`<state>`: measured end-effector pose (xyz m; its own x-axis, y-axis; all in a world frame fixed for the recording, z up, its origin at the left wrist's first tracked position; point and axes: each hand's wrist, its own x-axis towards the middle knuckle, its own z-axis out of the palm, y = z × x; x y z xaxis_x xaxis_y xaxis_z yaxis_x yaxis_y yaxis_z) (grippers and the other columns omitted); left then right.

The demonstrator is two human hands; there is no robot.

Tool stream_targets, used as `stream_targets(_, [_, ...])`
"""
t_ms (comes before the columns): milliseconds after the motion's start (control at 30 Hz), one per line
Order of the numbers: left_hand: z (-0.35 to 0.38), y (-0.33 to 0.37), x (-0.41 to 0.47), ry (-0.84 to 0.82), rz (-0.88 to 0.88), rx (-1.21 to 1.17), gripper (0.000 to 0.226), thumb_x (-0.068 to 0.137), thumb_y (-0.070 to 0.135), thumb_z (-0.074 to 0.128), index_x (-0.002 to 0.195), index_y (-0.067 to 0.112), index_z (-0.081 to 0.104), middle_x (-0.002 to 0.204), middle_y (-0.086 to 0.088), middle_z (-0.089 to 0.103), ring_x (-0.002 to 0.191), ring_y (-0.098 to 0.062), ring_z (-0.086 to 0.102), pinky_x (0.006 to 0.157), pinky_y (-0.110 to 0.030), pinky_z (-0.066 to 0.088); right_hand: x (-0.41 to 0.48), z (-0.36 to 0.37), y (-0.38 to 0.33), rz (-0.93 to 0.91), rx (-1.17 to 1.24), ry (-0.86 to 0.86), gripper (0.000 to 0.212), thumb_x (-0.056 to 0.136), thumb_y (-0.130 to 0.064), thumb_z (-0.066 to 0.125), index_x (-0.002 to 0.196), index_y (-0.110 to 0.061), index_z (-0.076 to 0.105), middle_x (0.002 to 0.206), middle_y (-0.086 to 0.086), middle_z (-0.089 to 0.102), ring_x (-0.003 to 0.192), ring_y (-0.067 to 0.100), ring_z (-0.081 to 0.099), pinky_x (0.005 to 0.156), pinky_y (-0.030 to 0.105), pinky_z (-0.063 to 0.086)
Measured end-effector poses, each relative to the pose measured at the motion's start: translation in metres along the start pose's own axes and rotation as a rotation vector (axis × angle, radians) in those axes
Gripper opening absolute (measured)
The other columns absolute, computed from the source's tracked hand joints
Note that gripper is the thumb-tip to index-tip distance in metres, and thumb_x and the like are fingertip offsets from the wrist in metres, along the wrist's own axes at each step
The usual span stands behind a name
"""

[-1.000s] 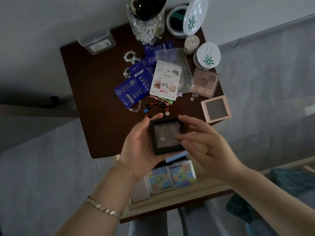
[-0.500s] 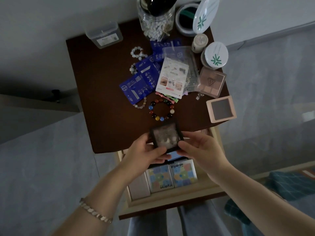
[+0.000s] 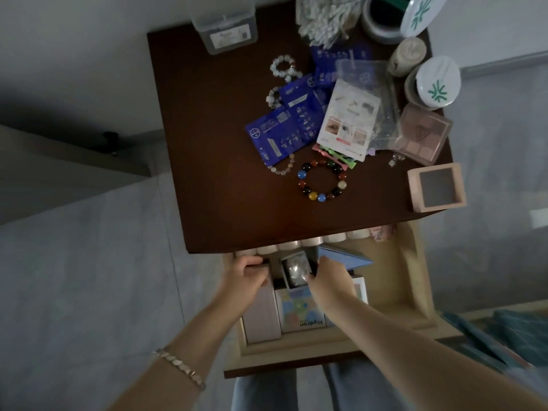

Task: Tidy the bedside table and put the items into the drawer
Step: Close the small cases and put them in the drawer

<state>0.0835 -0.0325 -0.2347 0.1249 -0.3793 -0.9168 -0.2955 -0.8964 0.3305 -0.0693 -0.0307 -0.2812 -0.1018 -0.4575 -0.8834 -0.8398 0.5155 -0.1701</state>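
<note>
The dark brown bedside table (image 3: 207, 143) is strewn with blue sachets (image 3: 278, 132), a multicoloured bead bracelet (image 3: 321, 180) and white-lidded jars (image 3: 436, 84), with a pink square box (image 3: 436, 188) at its right edge. Below it the pale wooden drawer (image 3: 415, 292) stands pulled out. A small dark box (image 3: 295, 269) with a clear top sits tilted inside, near the back.

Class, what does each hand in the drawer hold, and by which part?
The right hand pinches the small box by its right edge; what the left hand curls round cannot be told.
</note>
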Motion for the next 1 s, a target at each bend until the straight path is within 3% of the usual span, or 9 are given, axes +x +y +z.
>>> stream_targets(100, [-0.01,-0.008,0.004,0.023,0.01,-0.033,0.019,0.094,0.012,0.05,0.112,0.016,0.054,0.091,0.003,0.063,0.087,-0.013,0.062,0.076,-0.026,0.047,0.012,0.024,-0.011,0.021,0.0,0.055,0.009,0.095,-0.011,0.047,0.102,-0.007,0.051,0.097,0.008,0.059,0.079,0.018,0.054,0.063,0.026,0.042])
stream_targets(233, [-0.022,-0.012,0.004,0.04,0.038,-0.036,0.012,0.094,0.012,0.05,0.101,0.022,0.053,0.089,0.004,0.064,0.086,-0.012,0.062,0.078,-0.029,0.048,0.02,0.043,-0.015,0.04,0.028,0.077,0.009,0.096,-0.011,0.045,0.105,-0.01,0.046,0.081,0.001,0.052,0.068,0.012,0.048,0.054,0.022,0.038])
stream_targets(300, [-0.026,-0.013,0.004,0.033,0.039,-0.044,0.012,0.093,0.012,0.051,0.098,0.023,0.054,0.09,0.003,0.065,0.085,-0.013,0.062,0.076,-0.026,0.047,0.021,0.046,-0.015,0.008,-0.097,0.069,0.006,0.095,-0.01,0.044,0.101,-0.01,0.047,0.09,0.004,0.055,0.076,0.016,0.051,0.063,0.026,0.044])
stream_targets(467, [-0.024,-0.004,0.004,0.014,0.049,-0.032,0.014,0.094,0.01,0.048,0.097,0.022,0.054,0.09,0.003,0.065,0.09,-0.016,0.062,0.077,-0.028,0.047,0.026,0.046,-0.019,-0.068,-0.155,-0.132,0.041,0.088,0.003,0.049,0.127,-0.007,0.045,0.137,0.009,0.04,0.116,0.024,0.049,0.092,0.03,0.043])
stream_targets(600, [-0.018,0.012,0.006,-0.001,0.059,-0.031,0.014,0.094,0.008,0.047,0.101,0.017,0.055,0.088,0.004,0.064,0.081,-0.006,0.061,0.068,-0.017,0.046,0.029,0.034,-0.011,-0.112,-0.225,-0.311,0.046,0.089,0.004,0.046,0.134,-0.002,0.037,0.148,0.012,0.021,0.099,0.019,0.047,0.076,0.026,0.039])
stream_targets(667, [-0.013,0.021,0.007,0.0,0.077,-0.022,0.015,0.094,0.007,0.046,0.102,0.015,0.056,0.088,0.003,0.064,0.077,-0.004,0.061,0.063,-0.013,0.046,0.031,0.033,-0.009,-0.107,-0.216,-0.313,0.042,0.089,0.002,0.046,0.131,0.002,0.04,0.14,0.017,0.032,0.092,0.021,0.046,0.077,0.028,0.039])
stream_targets(767, [-0.007,0.034,0.008,0.005,0.098,-0.031,0.015,0.094,0.007,0.046,0.101,0.016,0.057,0.088,0.001,0.066,0.076,-0.007,0.062,0.068,-0.019,0.049,0.034,0.033,-0.013,-0.009,-0.067,-0.318,0.048,0.091,0.0,0.044,0.137,-0.001,0.032,0.105,0.011,0.046,0.083,0.019,0.046,0.077,0.029,0.039])
stream_targets(900, [-0.004,0.041,0.011,0.01,0.154,-0.024,0.019,0.093,0.006,0.046,0.092,0.022,0.057,0.084,0.004,0.066,0.079,-0.009,0.064,0.073,-0.026,0.052,0.034,0.04,-0.01,0.049,0.05,-0.278,0.058,0.092,0.001,0.04,0.144,-0.013,0.017,0.111,0.005,0.048,0.074,0.013,0.052,0.063,0.022,0.043])
stream_targets(1000, [-0.005,0.039,0.012,0.008,0.163,-0.028,0.023,0.093,0.006,0.046,0.088,0.026,0.056,0.082,0.005,0.066,0.078,-0.008,0.064,0.07,-0.024,0.052,0.033,0.043,-0.003,-0.051,-0.025,-0.272,0.06,0.089,0.0,0.047,0.141,-0.004,0.019,0.14,0.012,0.029,0.103,0.023,0.051,0.09,0.028,0.041])
